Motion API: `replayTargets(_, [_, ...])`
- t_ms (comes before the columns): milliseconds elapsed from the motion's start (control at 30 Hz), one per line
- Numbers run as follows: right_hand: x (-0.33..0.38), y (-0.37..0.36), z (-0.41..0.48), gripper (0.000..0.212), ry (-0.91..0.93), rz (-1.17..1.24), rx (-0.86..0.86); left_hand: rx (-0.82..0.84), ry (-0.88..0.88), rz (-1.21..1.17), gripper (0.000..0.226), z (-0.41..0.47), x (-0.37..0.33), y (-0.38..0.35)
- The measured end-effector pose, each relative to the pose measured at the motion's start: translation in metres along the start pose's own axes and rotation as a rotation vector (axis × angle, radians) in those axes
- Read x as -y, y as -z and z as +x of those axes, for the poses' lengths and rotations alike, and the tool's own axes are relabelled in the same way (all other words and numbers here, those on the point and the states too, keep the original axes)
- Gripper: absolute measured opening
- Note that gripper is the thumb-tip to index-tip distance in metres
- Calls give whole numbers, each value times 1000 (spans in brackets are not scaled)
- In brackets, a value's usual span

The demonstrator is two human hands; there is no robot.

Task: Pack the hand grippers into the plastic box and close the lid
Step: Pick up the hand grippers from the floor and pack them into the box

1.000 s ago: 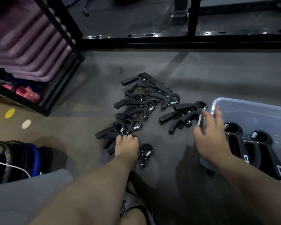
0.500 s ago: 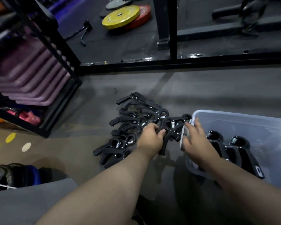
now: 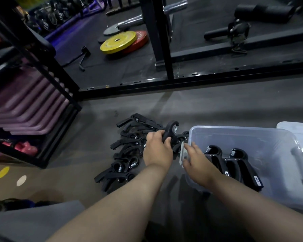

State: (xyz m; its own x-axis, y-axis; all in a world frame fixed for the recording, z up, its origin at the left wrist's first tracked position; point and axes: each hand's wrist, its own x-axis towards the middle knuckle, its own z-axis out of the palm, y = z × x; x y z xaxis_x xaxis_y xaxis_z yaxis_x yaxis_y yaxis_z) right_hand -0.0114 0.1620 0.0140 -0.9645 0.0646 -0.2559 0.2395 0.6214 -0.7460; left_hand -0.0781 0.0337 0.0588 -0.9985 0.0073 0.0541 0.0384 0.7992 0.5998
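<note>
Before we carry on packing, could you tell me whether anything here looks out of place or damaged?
Nothing looks damaged. The loose hand grippers lie in a jumbled, overlapping heap on the floor, unlike the two packed grippers lying side by side in the plastic box. The left hand grips an upright gripper at the heap.

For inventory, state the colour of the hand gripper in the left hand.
Hand gripper: black; head view.

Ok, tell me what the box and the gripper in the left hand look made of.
Plastic box: translucent frosted plastic, likely; its walls look cloudy, see-through. Hand gripper in the left hand: matte black plastic, probably, with a shiny metal spring.
</note>
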Motion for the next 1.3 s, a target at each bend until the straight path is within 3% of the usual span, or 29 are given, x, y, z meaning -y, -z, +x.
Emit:
replayTargets(100, [9,3,4,48,4,149,-84,-47,-143,64,25,-6,-15,-3])
replayTargets(167, [20,4,9,26,-16,457,-206,-17,-189,66,26,-11,-21,-8])
replayTargets(233, [30,7,13,23,-68,712,-283,36,-252,65,28,-20,-24,-15])
replayTargets(300, [31,9,20,28,-155,777,-309,98,-306,38,31,-30,-21,-24])
replayTargets(500, [18,20,31,19,-281,711,-408,304,-284,-162,53,-36,-6,-37])
replayTargets(600, [13,18,33,22,-281,620,-430,191,-244,-105,48,-39,-3,-38])
replayTargets(700, [10,15,33,24,-344,620,-436,81,-61,-88,50,-40,-1,-40])
replayTargets(833, [10,15,30,23,-295,555,-384,253,19,8,47,-35,2,-45])
replayTargets(1033, [1,11,31,18,-232,420,-363,421,102,-120,54,-34,10,-42])
replayTargets(1133, [0,4,33,16,-226,363,-351,437,137,-251,60,-40,17,-47])
replayTargets(1300, [7,-2,34,27,-254,322,-397,392,135,-267,47,-37,22,-51])
